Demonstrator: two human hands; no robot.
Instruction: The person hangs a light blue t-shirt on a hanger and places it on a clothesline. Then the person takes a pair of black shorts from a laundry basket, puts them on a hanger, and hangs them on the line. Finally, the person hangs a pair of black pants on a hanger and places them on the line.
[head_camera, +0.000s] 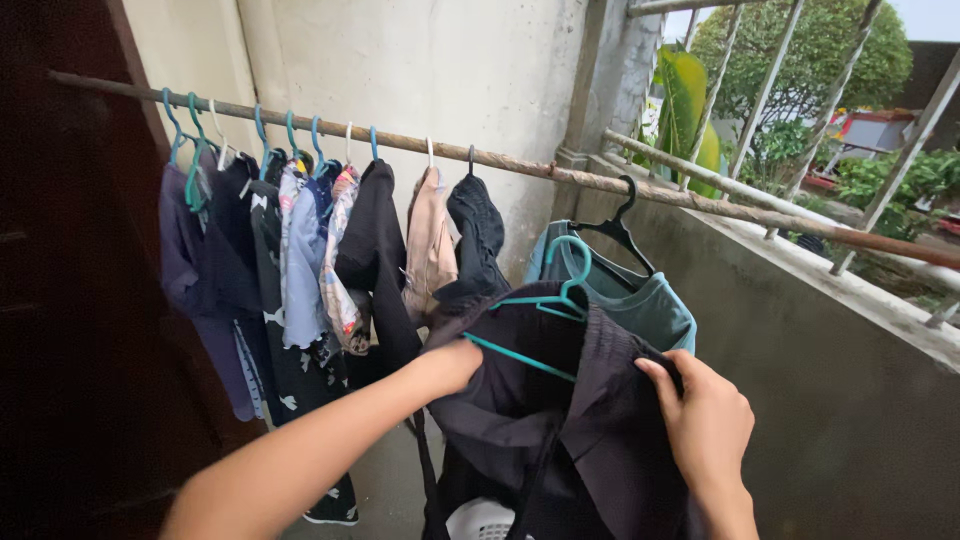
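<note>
A long wooden pole (520, 165) runs across the balcony, from the dark doorway side toward the railing (770, 70), carrying a row of hung clothes (300, 260) on hangers, with a teal shirt (640, 300) on a black hanger (622, 232) nearest the person. In front of it, a dark garment (560, 420) is being fitted onto a teal hanger (548, 305), which is not yet on the pole; this looks like the dressing step, and hooking it up would call for the cloth to sit squarely on both hanger arms. The right hand (705, 425) is closed, pinching the garment's shoulder edge. The left hand (452, 365) is closed on the fabric at the hanger's other arm.
</note>
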